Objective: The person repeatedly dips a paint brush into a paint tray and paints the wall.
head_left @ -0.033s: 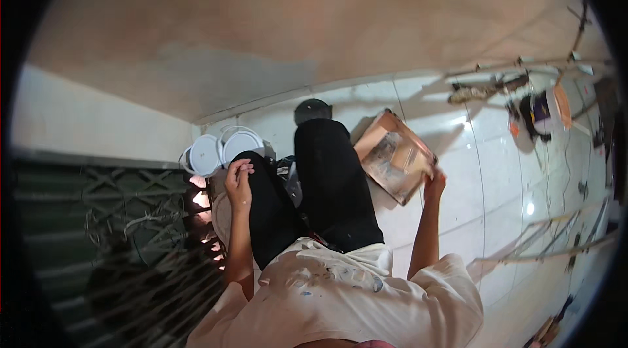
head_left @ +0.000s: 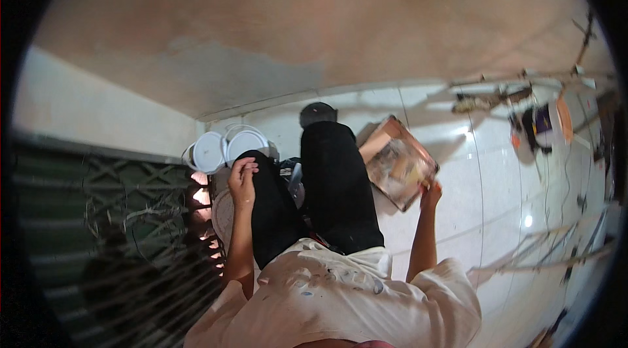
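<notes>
My left hand (head_left: 243,180) rests on my left knee, palm partly up and fingers loosely curled, with nothing in it. To the right of my legs, my right hand (head_left: 430,195) is closed at the near right corner of a shallow rectangular tray (head_left: 424,154). Its fingers reach over the rim; what they hold is too small and blurred to make out. Inside the tray are whitish smears and a tan block-like piece (head_left: 411,171). The tray lies tilted on the tiled floor, its walls coppery and stained.
Two white lidded buckets (head_left: 209,152) stand beyond my left knee, near the wall (head_left: 261,34). A dark folding metal gate (head_left: 131,197) is at left. At far right are a bucket-like container (head_left: 559,122), cords and long poles (head_left: 549,263) on the white tiles (head_left: 458,217).
The view has shifted slightly. My right hand has moved a little at the tray's corner, and the pale patch inside the tray looks blurred. My left hand stays on the knee.
</notes>
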